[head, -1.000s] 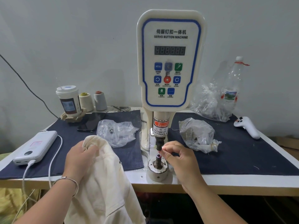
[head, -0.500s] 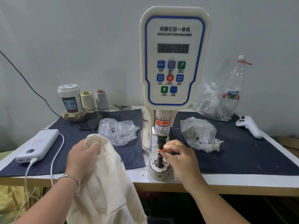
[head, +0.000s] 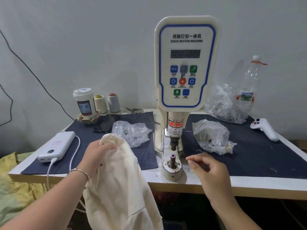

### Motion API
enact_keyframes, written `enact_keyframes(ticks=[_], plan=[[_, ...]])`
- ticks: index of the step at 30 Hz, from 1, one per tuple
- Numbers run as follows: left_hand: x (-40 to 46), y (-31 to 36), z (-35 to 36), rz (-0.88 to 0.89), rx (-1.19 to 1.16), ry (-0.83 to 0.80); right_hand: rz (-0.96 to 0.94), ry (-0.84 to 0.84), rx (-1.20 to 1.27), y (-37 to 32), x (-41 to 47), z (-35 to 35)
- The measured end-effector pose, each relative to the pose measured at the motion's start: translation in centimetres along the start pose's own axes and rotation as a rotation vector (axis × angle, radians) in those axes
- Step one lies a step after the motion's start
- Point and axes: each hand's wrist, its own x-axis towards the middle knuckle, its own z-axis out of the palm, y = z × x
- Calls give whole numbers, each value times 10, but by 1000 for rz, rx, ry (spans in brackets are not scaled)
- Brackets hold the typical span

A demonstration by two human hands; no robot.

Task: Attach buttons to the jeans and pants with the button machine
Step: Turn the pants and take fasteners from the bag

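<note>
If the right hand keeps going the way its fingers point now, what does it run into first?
The right hand points left toward the button machine. Its pinched fingers would most likely meet the lower die post on the round base first, though depth is hard to judge from this single view.

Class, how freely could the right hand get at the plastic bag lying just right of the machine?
Probably freely: the right hand hovers over the dark cloth just before the plastic bag, with nothing between them.
</note>
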Motion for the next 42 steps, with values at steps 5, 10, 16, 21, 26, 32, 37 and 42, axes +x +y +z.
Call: enact_keyframes(ticks=[5,10,16,21,26,32,37,42], plan=[[-45,49,-25,-121,-47,-561,-62,-106,19,-33,-13,-12],[-96,86,-23,-95,-47,-795,-205,-322,116,-80,-22,-9],[-138,101,-20,-9,-95,-856,-185,-747,-103,-85,-36,-21],[-144,88,-21,-48,-55,-738,-160,-868,-229,-77,-40,-41],[-140,76,-17,5,247,-453,-174,-879,-170,-82,-37,-53],[-157,63,-6,750,546,-417,-133,-924,-10,-84,-42,-49],[-172,56,7,895,417,-741,-147,-914,183,-92,-43,-48],[-173,50,14,612,123,-864,-90,-872,297,-88,-41,-52]])
